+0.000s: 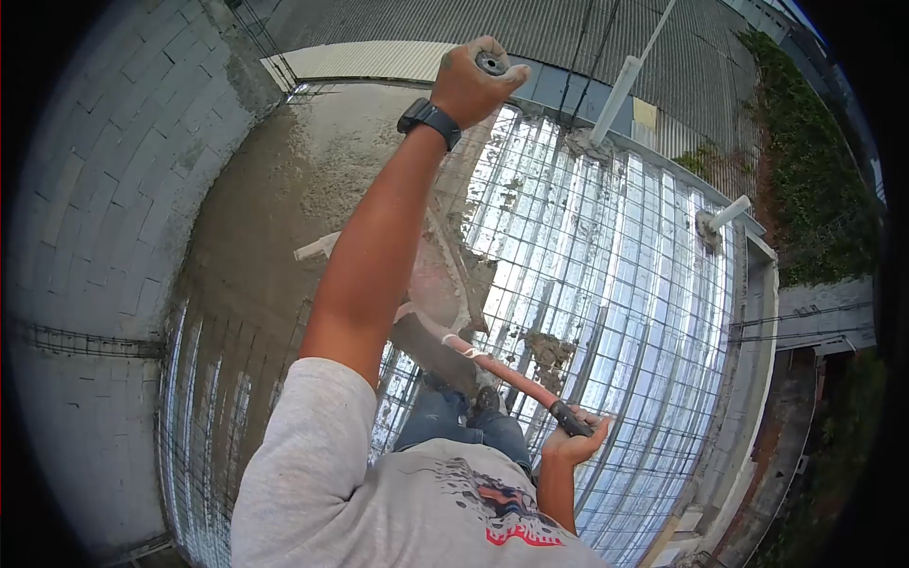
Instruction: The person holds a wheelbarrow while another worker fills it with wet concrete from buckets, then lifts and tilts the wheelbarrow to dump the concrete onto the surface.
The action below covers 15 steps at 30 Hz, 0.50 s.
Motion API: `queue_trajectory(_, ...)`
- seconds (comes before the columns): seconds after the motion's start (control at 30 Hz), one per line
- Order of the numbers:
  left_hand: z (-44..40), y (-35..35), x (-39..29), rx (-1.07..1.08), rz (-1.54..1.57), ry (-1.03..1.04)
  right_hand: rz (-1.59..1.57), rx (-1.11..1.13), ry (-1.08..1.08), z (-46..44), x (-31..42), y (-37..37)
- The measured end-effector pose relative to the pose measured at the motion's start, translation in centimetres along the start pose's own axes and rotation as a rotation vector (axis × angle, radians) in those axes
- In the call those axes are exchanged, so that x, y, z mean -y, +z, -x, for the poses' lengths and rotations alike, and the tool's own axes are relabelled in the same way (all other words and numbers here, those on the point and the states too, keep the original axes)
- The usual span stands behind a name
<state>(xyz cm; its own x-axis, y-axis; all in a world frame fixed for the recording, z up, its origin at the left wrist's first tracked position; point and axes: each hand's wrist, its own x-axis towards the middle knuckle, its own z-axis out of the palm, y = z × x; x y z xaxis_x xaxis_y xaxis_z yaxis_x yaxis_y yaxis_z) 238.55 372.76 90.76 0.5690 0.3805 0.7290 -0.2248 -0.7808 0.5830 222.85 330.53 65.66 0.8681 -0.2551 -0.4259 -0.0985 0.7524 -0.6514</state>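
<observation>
My left hand [483, 76], at the end of the raised arm with a black watch, is closed round a black grip whose round hollow end shows. Lower right, my right hand [576, 441] wraps round the black end of an orange handle [511, 377]. That handle runs up and left to a cement-smeared wheelbarrow tray [440, 279], which looks tilted and is partly hidden behind my left forearm. Wet grey concrete [251, 232] lies left of the tray. Beside it on the right, steel mesh [615, 275] covers shiny metal decking.
A grey block wall [104, 199] bounds the left. White pipes [617, 99] [731, 212] stand near the far edge, which a low ledge [757, 350] follows on the right. My feet [488, 399] are below, near a concrete clump [549, 350] on the mesh.
</observation>
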Motion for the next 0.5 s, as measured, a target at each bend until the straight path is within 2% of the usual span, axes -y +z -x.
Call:
queue_trajectory(0.07, 0.2, -2.0, 0.5, 0.043, 0.125, -0.011, -0.03, 0.088, 0.051, -0.6, -0.2, -0.6)
queue_trajectory(0.1, 0.1, -3.4, 1.6, 0.056, 0.024, 0.041, 0.0, 0.11, 0.027, -0.7, -0.3, -0.2)
queue_trajectory(0.17, 0.7, -6.6, 1.3, 0.058, 0.08, -0.011, 0.031, 0.176, 0.007, -1.2, -0.7, 1.4)
queue_trajectory(0.33, 4.3, -17.0, -0.3, -0.222, 0.135, -0.138, 0.1, 0.339, 0.002, -1.4, -0.8, 6.3)
queue_trajectory(0.37, 5.8, -19.2, -0.6, -0.298, 0.173, -0.159, 0.123, 0.435, -0.038, -1.9, -1.2, 6.8)
queue_trajectory(0.47, 10.5, -23.6, -1.9, -0.493, 0.245, -0.105, 0.132, 0.642, -0.093, -3.9, -1.7, 9.3)
queue_trajectory(0.5, 11.7, -24.2, -2.1, -0.548, 0.223, -0.09, 0.129, 0.648, -0.043, -5.0, -1.7, 9.9)
